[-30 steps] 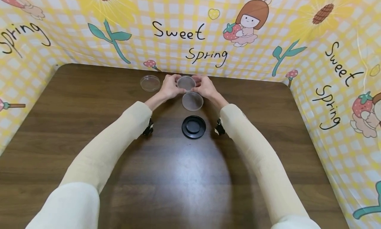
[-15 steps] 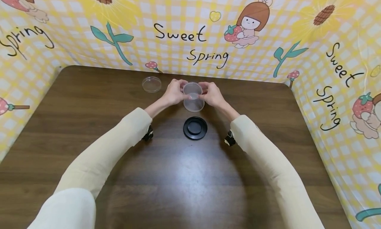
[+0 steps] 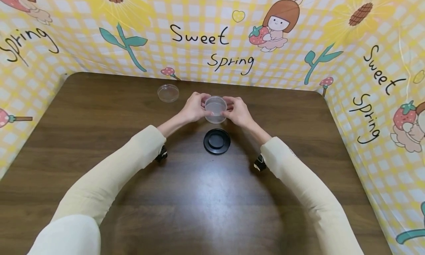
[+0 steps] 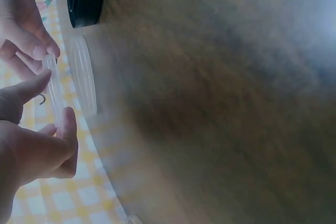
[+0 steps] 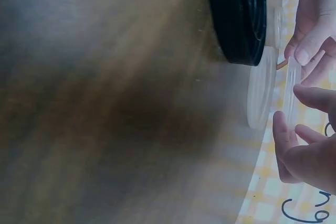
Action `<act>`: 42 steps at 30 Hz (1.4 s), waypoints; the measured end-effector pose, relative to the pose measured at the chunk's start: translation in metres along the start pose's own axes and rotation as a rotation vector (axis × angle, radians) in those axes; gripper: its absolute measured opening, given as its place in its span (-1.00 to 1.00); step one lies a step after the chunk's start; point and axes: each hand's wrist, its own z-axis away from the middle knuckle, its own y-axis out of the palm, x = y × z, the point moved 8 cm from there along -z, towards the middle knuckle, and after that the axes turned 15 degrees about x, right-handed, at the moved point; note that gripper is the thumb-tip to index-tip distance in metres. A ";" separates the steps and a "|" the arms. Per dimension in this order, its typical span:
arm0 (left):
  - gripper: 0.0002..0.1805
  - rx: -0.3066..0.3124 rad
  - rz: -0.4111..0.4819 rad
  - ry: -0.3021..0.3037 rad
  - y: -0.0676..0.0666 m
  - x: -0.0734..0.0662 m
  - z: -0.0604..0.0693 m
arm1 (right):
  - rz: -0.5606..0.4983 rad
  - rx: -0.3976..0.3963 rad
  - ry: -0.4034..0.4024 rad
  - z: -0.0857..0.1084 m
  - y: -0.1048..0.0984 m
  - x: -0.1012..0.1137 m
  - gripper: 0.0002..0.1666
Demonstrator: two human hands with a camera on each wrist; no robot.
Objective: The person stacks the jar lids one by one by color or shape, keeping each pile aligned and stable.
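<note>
Above table (image 3: 159, 218): left hand (image 3: 195, 107), right hand (image 3: 238, 111) pinch dish (image 3: 216, 104).

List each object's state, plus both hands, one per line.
Left hand: pinches held dish
Right hand: pinches its opposite side
Held dish: off the table, above lower dish, not touching
Lower dish: flat on table
Left dish: flat on table, untouched
Black disc: flat on table, untouched

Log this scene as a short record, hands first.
Left hand: grips upper clear dish
Right hand: grips its opposite edge
Upper clear dish: raised above lower clear dish, not touching
Lower clear dish: on wooden table
Black disc: on table, nearer the person
Third clear dish: on table, left of left hand
</note>
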 end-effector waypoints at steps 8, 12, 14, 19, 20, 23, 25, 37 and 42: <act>-0.30 0.010 0.055 0.027 0.010 0.003 0.002 | -0.024 -0.047 -0.003 0.012 0.001 -0.006 -0.33; -0.31 -0.002 0.058 0.022 0.010 0.003 0.004 | -0.025 -0.038 -0.009 0.012 0.001 -0.006 -0.33; -0.32 -0.006 0.054 0.019 0.009 0.003 0.005 | -0.028 -0.022 -0.002 0.011 0.001 -0.006 -0.33; -0.33 -0.005 0.047 0.005 0.010 0.005 0.005 | -0.032 0.009 0.016 0.008 0.005 -0.009 -0.33; -0.33 -0.002 0.045 0.001 0.010 0.005 0.005 | -0.029 0.011 0.016 0.007 0.005 -0.010 -0.34; -0.32 0.005 0.041 -0.004 0.011 0.006 0.004 | -0.026 0.014 0.019 0.007 0.006 -0.013 -0.34; -0.31 0.007 0.032 -0.004 0.012 0.007 0.003 | -0.022 0.018 0.020 0.006 0.007 -0.013 -0.34; -0.32 0.012 -0.016 -0.025 0.014 0.010 0.002 | -0.009 0.050 -0.026 0.002 0.009 -0.014 -0.37; -0.33 0.014 -0.031 -0.023 0.015 0.009 0.001 | 0.037 0.060 -0.015 0.001 0.009 -0.012 -0.37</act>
